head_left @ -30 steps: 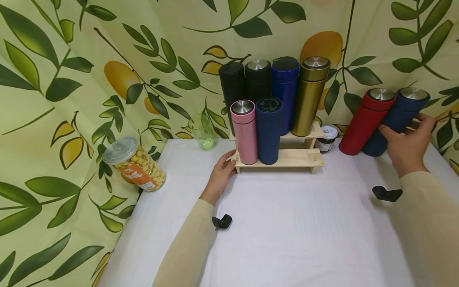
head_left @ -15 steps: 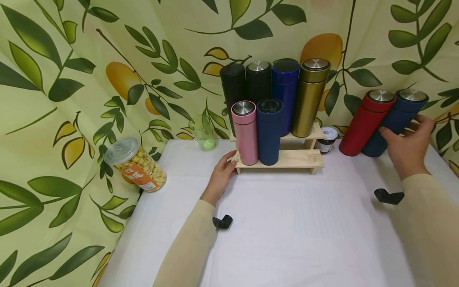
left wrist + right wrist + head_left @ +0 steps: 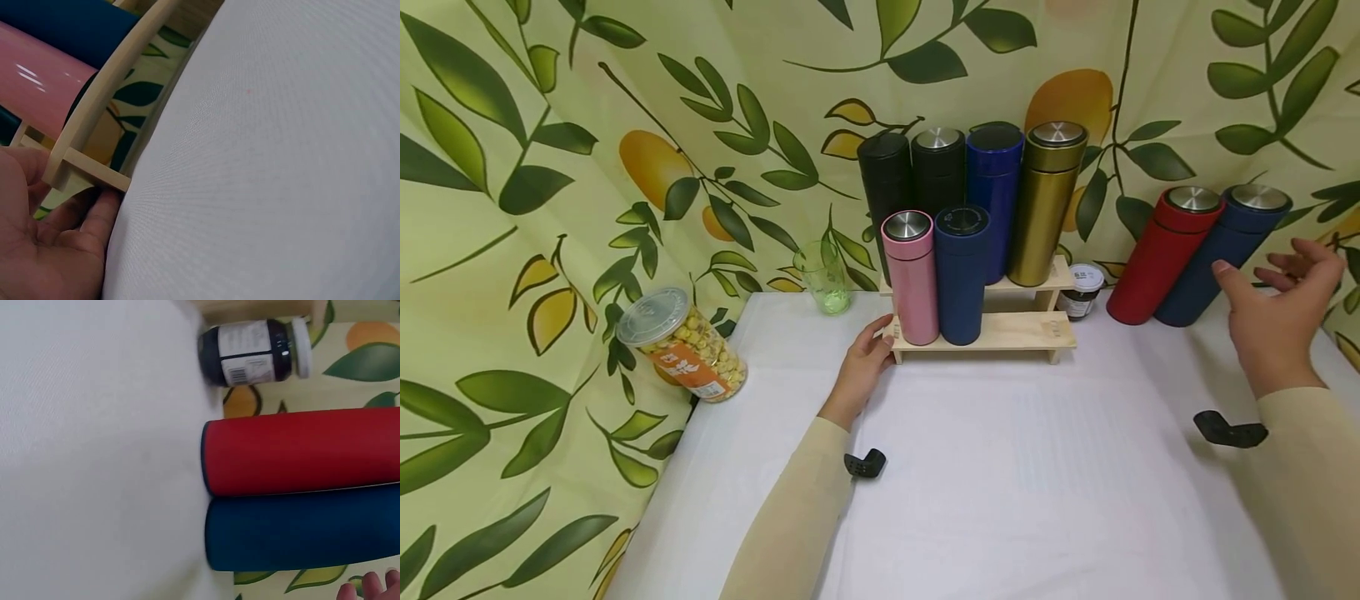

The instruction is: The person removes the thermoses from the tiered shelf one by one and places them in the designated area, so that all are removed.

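Note:
My left hand (image 3: 862,367) holds the left end of a two-step wooden rack (image 3: 1022,329), fingers bent at its end leg in the left wrist view. A pink thermos (image 3: 916,287) and a navy thermos (image 3: 962,283) stand on the lower step. Behind, on the upper step, are two black thermoses (image 3: 883,179), a shiny blue one (image 3: 1000,200) and a gold one (image 3: 1047,217). At right, a red thermos (image 3: 1161,258) and a dark blue thermos (image 3: 1221,258) stand side by side on the table. My right hand (image 3: 1277,325) is just right of the blue one, fingers loosely spread, holding nothing.
A small dark jar with a white lid (image 3: 1081,292) stands between rack and red thermos. Further left are a green glass (image 3: 823,279) and a clear tub of yellow snacks (image 3: 685,346). A leaf-patterned curtain (image 3: 737,67) hangs behind the white-covered table (image 3: 1000,467).
My right hand has let go of the dark blue thermos and drawn back to the right and nearer. The thermos stays beside the red one. My left hand keeps its place.

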Motion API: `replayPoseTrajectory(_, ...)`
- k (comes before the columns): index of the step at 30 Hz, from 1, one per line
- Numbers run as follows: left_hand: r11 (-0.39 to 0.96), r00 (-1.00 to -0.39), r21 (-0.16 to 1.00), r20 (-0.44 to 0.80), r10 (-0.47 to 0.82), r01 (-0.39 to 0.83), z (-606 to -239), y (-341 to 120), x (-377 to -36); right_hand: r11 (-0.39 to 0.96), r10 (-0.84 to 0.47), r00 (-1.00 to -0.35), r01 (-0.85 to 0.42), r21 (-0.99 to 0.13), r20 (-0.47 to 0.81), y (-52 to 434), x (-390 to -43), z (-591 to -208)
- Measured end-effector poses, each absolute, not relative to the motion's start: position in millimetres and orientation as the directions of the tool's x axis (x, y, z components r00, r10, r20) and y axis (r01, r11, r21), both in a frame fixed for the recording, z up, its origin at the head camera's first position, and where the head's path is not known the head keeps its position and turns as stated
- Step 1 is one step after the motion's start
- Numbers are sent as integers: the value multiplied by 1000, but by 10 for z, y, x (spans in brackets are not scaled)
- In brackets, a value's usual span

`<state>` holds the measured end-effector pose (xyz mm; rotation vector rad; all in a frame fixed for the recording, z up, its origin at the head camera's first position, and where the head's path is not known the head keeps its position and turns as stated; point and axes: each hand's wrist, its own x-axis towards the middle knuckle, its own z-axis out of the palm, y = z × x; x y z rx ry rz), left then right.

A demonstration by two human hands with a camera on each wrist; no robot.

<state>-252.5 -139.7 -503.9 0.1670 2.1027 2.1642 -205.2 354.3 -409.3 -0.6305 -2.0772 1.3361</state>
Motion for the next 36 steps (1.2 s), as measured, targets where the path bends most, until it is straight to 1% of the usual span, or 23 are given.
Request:
replayPoseTrajectory(7, -25, -986, 1000, -10, 164, -14, -5047, -1410, -2524, 370, 632, -724, -31, -929, 276, 3459, -1993, -3990)
replayPoseTrajectory(13, -16, -986, 1000, 4, 169, 1, -5021, -1410, -2546, 345, 553, -760, -162, -925, 340, 3302, -1971, -3897)
replayPoseTrajectory(15, -17, -985, 1000, 7, 170, 4, -5009, -1401, -2557, 273, 515, -778, -250, -929, 361, 3243, -1974, -3884)
replayPoseTrajectory(18, -24, -986, 1000, 7, 166, 3, -5005, -1393, -2565, 124, 451, -804, -374, -919, 388, 3132, -1976, -3891)
replayPoseTrajectory(19, -24, -987, 1000, 4, 162, 0, -5010, -1392, -2565, 114, 427, -811, -391, -913, 400, 3089, -1972, -3895)
replayPoseTrajectory(20, -26, -987, 1000, 2, 160, -2, -5016, -1393, -2564, 105, 403, -820, -401, -910, 407, 3042, -1961, -3899)
replayPoseTrajectory(21, -28, -987, 1000, 0, 158, -4, -5023, -1395, -2564, 139, 378, -826, -396, -908, 418, 2992, -1952, -3905)
replayPoseTrajectory(25, -26, -987, 1000, -7, 161, -11, -5039, -1397, -2558, 320, 288, -849, -351, -880, 444, 2808, -1926, -3920)
replayPoseTrajectory(30, -23, -986, 1000, -2, 165, -6, -5027, -1393, -2546, 318, 192, -865, -392, -863, 464, 2564, -1927, -3916)
replayPoseTrajectory(36, -29, -985, 1000, -5, 175, -10, -5038, -1408, -2542, 256, 91, -879, -434, -864, 468, 2300, -1948, -3920)
